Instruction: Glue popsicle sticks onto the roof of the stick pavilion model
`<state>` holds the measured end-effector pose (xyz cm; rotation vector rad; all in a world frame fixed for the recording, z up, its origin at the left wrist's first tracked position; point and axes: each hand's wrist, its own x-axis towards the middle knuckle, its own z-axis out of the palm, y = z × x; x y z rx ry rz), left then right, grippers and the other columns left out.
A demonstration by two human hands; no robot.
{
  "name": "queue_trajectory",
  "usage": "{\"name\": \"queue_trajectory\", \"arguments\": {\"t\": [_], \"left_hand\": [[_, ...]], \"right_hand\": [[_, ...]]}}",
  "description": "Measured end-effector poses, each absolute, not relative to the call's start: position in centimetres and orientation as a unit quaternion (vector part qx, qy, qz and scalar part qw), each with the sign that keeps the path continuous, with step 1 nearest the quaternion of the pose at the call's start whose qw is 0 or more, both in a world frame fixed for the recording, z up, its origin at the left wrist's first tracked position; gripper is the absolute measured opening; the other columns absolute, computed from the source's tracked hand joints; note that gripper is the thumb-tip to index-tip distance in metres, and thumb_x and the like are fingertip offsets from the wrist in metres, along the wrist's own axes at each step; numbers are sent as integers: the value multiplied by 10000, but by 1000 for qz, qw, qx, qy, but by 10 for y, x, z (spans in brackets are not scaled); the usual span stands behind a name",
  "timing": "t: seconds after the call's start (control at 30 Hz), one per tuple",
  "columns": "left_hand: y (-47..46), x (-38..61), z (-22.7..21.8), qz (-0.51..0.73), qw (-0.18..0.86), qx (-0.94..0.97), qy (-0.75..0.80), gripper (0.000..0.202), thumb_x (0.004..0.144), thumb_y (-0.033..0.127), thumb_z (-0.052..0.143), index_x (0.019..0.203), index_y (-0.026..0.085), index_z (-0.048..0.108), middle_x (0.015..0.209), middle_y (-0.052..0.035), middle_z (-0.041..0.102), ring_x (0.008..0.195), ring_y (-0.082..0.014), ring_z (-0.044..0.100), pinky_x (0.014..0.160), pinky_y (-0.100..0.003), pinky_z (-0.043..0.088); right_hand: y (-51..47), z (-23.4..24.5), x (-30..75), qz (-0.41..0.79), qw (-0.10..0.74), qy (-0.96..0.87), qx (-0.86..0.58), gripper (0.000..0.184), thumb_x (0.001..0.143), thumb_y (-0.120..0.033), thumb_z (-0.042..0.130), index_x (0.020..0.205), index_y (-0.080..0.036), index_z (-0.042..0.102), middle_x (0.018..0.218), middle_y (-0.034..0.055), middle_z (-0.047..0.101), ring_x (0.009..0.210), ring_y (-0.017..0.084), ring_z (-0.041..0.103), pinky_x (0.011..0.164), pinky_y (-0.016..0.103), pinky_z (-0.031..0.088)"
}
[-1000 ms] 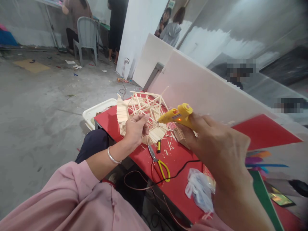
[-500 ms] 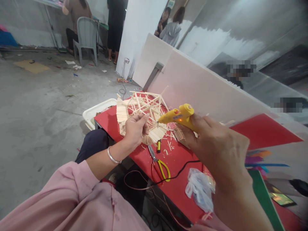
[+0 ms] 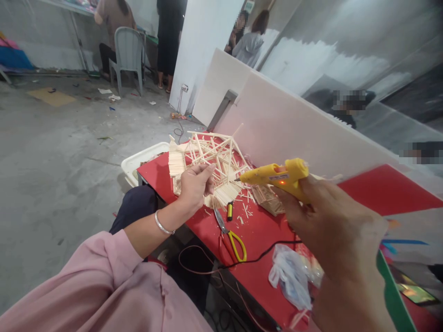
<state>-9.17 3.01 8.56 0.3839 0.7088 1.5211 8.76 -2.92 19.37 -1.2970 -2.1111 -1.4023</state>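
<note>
Left hand (image 3: 194,185): fingertips pinched on the pale wooden-stick framework (image 3: 213,150), which lies at its 1 o'clock, presumably steadying it. Right hand (image 3: 330,221): clamped around the yellow plastic glue gun (image 3: 275,175), nozzle (image 3: 239,179) turned to 9 o'clock, seemingly to face the framework.

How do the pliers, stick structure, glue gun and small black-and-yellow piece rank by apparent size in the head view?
Stick structure
Glue gun, in the right hand
Pliers
Black-and-yellow piece

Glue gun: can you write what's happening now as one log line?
right hand: holds glue gun, orange light on | left hand: at stick model, hold unclear | pliers: on red table
</note>
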Motion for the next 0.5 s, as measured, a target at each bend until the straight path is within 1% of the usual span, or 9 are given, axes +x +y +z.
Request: {"name": "queue_trajectory", "arguments": {"t": [0.07, 0.13, 0.27, 0.37, 0.5], "left_hand": [[30, -92, 85, 671, 650, 171, 313, 303, 660, 312, 809, 622, 185, 536, 416, 79, 517, 279, -45, 425, 289, -195, 205], [31, -91, 84, 672, 648, 171, 314, 315, 649, 324, 816, 624, 184, 535, 417, 78, 520, 278, -48, 423, 289, -196, 211], [32, -91, 85, 671, 645, 175, 322, 319, 656, 336, 817, 634, 181, 538, 419, 78, 522, 282, -48, 421, 292, -193, 214], [32, -91, 85, 666, 645, 178, 329, 309, 676, 332, 805, 633, 180, 538, 420, 79, 517, 289, -42, 422, 295, -186, 221], [33, -91, 83, 665, 645, 184, 328, 313, 668, 341, 808, 636, 178, 543, 412, 80, 510, 286, -45, 417, 291, -179, 224]], "right_hand": [[-28, 193, 88, -491, 154, -734, -442, 296, 884, -385, 631, 1021, -134, 708, 779, 49, 741, 559, 132, 595, 434, 247, 308], [-27, 192, 88, -497, 165, -733, -434, 310, 881, -406, 633, 1009, -133, 707, 774, 41, 738, 544, 123, 586, 421, 243, 299], [-24, 190, 90, -509, 182, -729, -421, 342, 896, -459, 597, 980, -149, 712, 678, 1, 697, 478, 110, 535, 377, 237, 257], [-24, 190, 92, -515, 179, -727, -418, 339, 891, -456, 606, 973, -145, 715, 697, 0, 706, 488, 112, 552, 374, 232, 276], [-23, 190, 92, -516, 181, -728, -412, 323, 890, -436, 619, 969, -138, 716, 718, 7, 720, 497, 115, 573, 375, 234, 290]]}}
